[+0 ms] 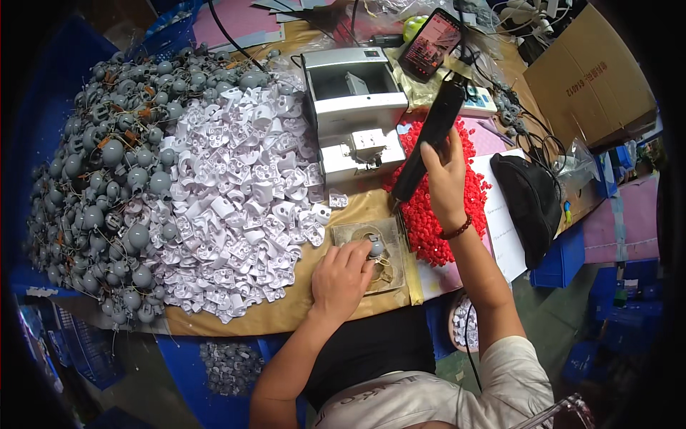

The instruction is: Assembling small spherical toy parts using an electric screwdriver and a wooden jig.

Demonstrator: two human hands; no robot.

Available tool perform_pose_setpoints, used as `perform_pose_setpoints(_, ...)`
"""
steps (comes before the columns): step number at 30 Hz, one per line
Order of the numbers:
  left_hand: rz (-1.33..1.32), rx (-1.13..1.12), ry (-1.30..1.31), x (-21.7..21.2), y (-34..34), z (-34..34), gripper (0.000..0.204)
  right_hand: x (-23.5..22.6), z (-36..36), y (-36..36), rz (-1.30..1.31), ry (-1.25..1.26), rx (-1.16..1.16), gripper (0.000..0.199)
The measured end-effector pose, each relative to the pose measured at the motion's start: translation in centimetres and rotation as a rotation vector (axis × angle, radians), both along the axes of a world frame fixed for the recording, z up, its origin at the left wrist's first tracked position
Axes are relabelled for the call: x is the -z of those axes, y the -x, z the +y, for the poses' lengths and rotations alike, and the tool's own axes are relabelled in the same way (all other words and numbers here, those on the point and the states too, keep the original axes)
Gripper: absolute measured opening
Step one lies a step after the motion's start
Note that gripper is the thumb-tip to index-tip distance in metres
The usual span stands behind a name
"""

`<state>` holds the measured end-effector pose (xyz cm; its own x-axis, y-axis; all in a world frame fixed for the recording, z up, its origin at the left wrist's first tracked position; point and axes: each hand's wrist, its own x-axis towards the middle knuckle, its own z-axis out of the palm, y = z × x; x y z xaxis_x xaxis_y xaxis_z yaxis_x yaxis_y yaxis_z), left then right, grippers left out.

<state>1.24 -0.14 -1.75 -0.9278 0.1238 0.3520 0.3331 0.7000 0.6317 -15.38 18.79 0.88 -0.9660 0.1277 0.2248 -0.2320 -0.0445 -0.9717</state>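
Observation:
My right hand (447,175) is wrapped round a black electric screwdriver (433,129), tilted so its tip points down to the left. That tip hangs beside the heap of small red parts (439,232), above the table. With bent fingers, my left hand (344,277) presses on a small grey round-headed part (375,246) lying in a square fixture plate (389,280). Part of that grey piece is hidden by my fingertips. Just above the plate lies a single white plastic piece (338,199).
White plastic pieces (236,207) are heaped left of the fixture, with wired grey parts (114,179) beyond. A white-and-black machine (357,107) stands behind. To the right are a black pouch (527,207) and a cardboard box (592,79). A phone (431,44) lies at the back.

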Motion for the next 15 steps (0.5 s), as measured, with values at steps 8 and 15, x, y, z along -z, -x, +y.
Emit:
perform_pose_setpoints(8,0.016,-0.010,0.040,0.5,-0.2,-0.1,0.038,0.4,0.2,-7.4,0.332,-0.707,-0.313,0.029)
perform_pose_setpoints(15,0.020,0.016,0.027,0.3,-0.3,0.0,0.037,0.6,-1.2,-8.9,0.089,-0.417,-0.288,0.006)
